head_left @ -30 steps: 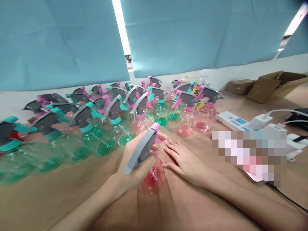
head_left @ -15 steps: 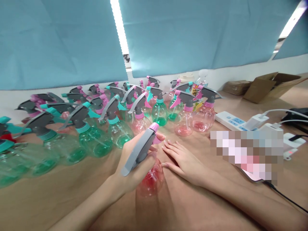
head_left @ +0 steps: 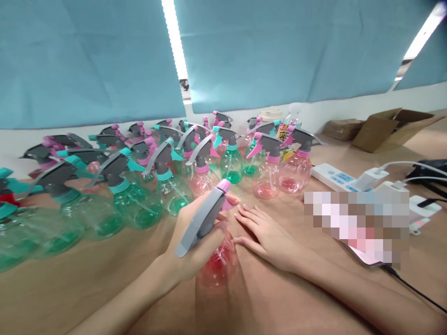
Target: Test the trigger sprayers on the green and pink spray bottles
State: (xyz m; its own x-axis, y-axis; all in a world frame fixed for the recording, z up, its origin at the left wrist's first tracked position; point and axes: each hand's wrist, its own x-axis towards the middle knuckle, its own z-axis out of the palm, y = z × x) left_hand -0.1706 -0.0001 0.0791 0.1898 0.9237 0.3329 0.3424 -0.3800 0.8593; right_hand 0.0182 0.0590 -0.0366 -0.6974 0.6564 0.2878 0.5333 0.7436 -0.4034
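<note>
My left hand [head_left: 195, 242] is wrapped round the neck of a pink spray bottle [head_left: 220, 265], just under its grey and pink spray head. This bottle stands upright on the brown table surface [head_left: 279, 298], with red liquid inside. To its right, my right hand [head_left: 267, 235] lies palm down with the fingers spread and holds nothing; its thumb tip is close beside the bottle. Beyond both hands are several other spray bottles: a green one [head_left: 171, 193], a pink one [head_left: 267, 177] and another pink one [head_left: 296, 170] among them.
On the right lie a white power strip [head_left: 331, 176] with plugs and cables, and a pixelated device [head_left: 370, 256] with a black cord. An open cardboard box [head_left: 375, 130] stands at the back right. Blue sheeting [head_left: 279, 51] covers the wall behind.
</note>
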